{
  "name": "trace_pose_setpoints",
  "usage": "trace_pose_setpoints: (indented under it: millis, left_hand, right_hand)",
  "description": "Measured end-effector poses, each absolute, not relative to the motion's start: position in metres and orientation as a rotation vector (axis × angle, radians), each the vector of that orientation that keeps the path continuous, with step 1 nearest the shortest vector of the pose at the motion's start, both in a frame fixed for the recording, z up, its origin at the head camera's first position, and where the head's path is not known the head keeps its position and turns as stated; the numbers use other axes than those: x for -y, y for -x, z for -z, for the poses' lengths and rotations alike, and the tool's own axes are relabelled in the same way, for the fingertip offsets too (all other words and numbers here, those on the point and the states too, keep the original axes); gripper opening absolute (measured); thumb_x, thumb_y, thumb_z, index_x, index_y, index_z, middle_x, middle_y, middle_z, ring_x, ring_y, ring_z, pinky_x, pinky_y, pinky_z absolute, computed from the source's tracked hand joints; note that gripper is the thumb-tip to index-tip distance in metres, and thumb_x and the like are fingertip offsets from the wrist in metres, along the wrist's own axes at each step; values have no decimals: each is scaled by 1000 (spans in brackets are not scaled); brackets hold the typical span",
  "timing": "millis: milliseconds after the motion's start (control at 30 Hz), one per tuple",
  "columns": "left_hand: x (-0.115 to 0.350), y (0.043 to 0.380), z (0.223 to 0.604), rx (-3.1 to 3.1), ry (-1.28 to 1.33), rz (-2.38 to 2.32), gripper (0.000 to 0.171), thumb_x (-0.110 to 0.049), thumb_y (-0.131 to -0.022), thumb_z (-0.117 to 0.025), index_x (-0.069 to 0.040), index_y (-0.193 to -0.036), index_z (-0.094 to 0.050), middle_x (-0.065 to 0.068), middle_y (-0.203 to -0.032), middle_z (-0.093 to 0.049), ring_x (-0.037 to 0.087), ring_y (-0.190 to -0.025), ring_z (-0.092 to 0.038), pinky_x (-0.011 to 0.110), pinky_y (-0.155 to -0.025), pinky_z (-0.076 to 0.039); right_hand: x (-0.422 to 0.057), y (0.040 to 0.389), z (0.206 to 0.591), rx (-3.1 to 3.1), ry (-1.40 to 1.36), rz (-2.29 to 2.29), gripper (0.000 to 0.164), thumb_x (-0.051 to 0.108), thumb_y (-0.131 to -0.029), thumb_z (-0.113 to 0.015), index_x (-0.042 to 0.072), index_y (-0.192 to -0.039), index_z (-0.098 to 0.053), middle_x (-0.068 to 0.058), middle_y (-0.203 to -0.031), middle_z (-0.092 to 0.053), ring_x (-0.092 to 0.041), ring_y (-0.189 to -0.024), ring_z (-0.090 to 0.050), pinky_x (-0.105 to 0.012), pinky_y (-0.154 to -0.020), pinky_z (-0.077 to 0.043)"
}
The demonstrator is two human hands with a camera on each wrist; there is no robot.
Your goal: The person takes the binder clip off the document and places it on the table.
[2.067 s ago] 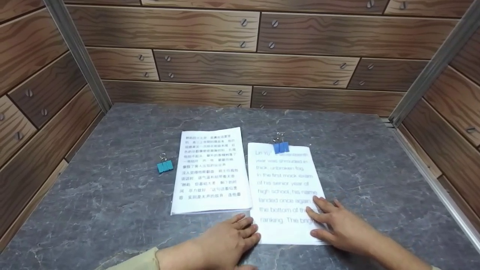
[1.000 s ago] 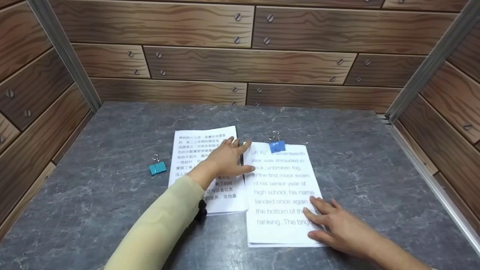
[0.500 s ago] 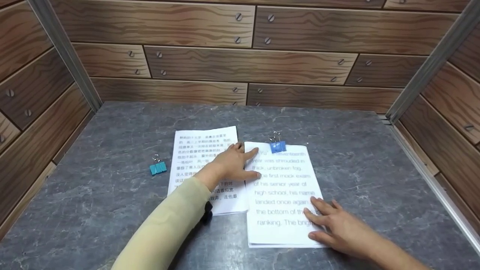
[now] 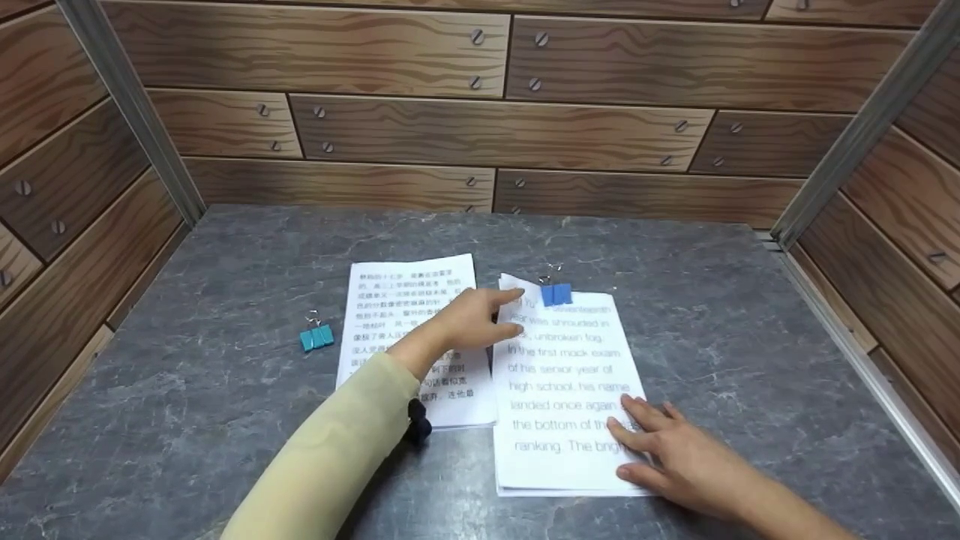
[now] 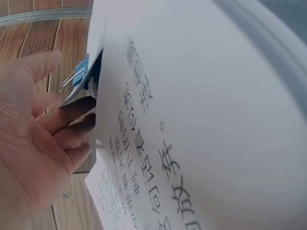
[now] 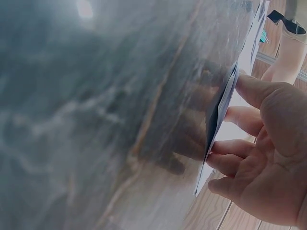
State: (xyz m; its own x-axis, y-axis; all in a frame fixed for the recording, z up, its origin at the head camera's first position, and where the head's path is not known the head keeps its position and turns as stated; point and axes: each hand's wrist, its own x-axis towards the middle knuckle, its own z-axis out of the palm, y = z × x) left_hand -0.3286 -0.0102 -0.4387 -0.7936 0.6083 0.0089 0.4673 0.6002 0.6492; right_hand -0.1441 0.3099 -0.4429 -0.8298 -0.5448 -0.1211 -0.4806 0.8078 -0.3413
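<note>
A stack of printed English sheets (image 4: 562, 397) lies at centre right, with a blue binder clip (image 4: 556, 294) at its top edge. My left hand (image 4: 461, 319) reaches across to its top left corner, which is lifted. In the left wrist view, several of that hand's fingers (image 5: 72, 120) go under the raised edge, while thumb and index lie on the outer side, near the clip (image 5: 81, 72). My right hand (image 4: 679, 450) rests with spread fingers on the stack's lower right edge. Under the left forearm lies a stack of Chinese-printed sheets (image 4: 390, 296), partly covered.
A teal binder clip (image 4: 316, 337) lies left of the Chinese stack. The grey marbled table (image 4: 187, 420) is bounded by wood-patterned walls (image 4: 405, 135) and metal posts (image 4: 135, 120). A dark object (image 4: 418, 421) shows beneath the left sleeve.
My left hand has moved from the stack's lower left side up to its top left corner, which has risen in the last half second. My right hand has stayed in place.
</note>
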Motion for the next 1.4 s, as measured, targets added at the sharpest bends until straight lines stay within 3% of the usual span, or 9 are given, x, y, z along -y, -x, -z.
trace_pose_setpoints:
  millis: [100,167,300,567,833,1033,1133,1300,1400]
  left_hand:
    - [11,331,441,-2583,-860,-1090,64,-24,-103,-68,-17,-162,-46,8,-134,-70,11,-101,-61,32,-91,-46]
    - [12,332,443,-2565,-824,-1161,62,-17,-103,-67,-17,-162,-47,6,-161,-50,13,-134,-56,31,-107,-45]
    - [14,334,447,-2532,-768,-1243,60,-9,-104,-64,-15,-162,-47,10,-161,-50,21,-147,-48,35,-120,-39]
    - [10,333,448,-2485,-676,-1361,57,-3,-104,-60,-20,-158,-53,8,-156,-56,15,-131,-60,30,-101,-50]
    - [3,328,437,-2482,-718,-1476,54,3,-104,-55,-16,-155,-56,9,-155,-57,16,-98,-58,27,-72,-44]
    - [-2,320,427,-2459,-787,-1574,56,7,-102,-54,-13,-154,-56,17,-125,-75,13,-72,-53,25,-57,-35]
    - [-2,314,424,-2443,-807,-1624,56,8,-101,-55,-12,-153,-58,9,-130,-74,9,-72,-54,23,-57,-37]
    - [0,301,422,-2412,-807,-1665,56,7,-102,-56,-13,-153,-58,5,-76,-62,8,-54,-37,23,-52,-33]
    - [1,293,423,-2406,-805,-1686,55,6,-101,-57,-14,-152,-59,4,-89,-71,7,-53,-37,23,-53,-36]
  right_hand:
    - [-309,144,442,-2779,803,440,70,55,-101,-66,5,-150,-61,-31,-161,-42,-52,-144,-45,-76,-113,-30]
    - [-309,143,442,-2777,805,435,70,56,-102,-65,5,-150,-61,-30,-161,-42,-51,-145,-44,-76,-114,-30]
    - [-308,143,442,-2783,814,423,70,56,-102,-65,6,-150,-61,-30,-161,-43,-50,-145,-45,-75,-114,-30]
    - [-307,142,442,-2801,838,416,69,55,-101,-66,5,-149,-62,-31,-159,-44,-51,-143,-47,-76,-113,-31]
    - [-307,145,438,-2809,810,441,68,52,-100,-69,5,-148,-63,-31,-158,-45,-52,-142,-47,-76,-113,-30]
    - [-312,150,428,-3016,782,521,57,41,-97,-78,8,-142,-69,-28,-151,-55,-56,-132,-56,-72,-109,-41]
    - [-316,161,415,-3140,783,627,51,30,-95,-81,7,-140,-70,-25,-145,-61,-52,-125,-63,-68,-105,-47]
    - [-320,188,387,-3249,804,778,46,18,-93,-83,4,-136,-72,-22,-135,-69,-48,-119,-68,-65,-103,-51]
    - [-320,204,373,-3258,754,866,45,16,-94,-83,2,-135,-72,-21,-131,-71,-47,-116,-70,-63,-100,-53]
